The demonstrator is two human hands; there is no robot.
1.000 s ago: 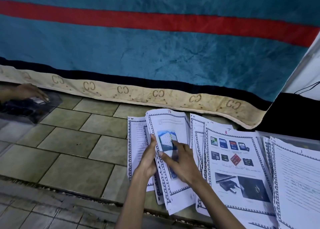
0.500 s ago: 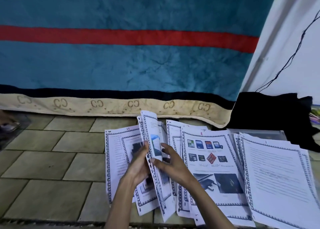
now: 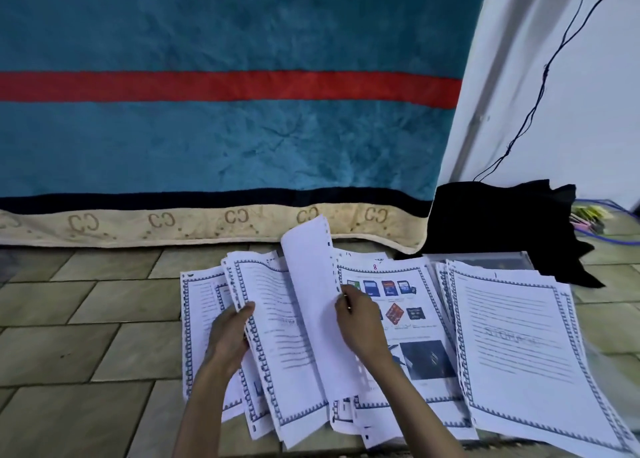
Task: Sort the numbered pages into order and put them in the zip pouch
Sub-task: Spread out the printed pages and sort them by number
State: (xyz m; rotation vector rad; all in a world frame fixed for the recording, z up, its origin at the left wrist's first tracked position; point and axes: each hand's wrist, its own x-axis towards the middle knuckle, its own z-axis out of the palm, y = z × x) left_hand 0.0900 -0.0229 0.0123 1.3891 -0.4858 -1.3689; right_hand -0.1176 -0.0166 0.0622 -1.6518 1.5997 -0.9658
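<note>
1. The picture-printed sheet from a second ago is turned over; the right hand (image 3: 363, 322) pinches this blank-backed white sheet (image 3: 311, 305) upright.
2. The left hand (image 3: 228, 333) grips the bordered white pages (image 3: 277, 336), at six o'clock on the tiled floor (image 3: 86, 336).
3. Sorting looks unfinished; the clear zip pouch (image 3: 485, 261) lies at two o'clock.

The tiled floor (image 3: 86, 346) bears spread bordered pages (image 3: 519, 346), black cloth (image 3: 502, 222), and a blanket's hem (image 3: 173, 225).
</note>
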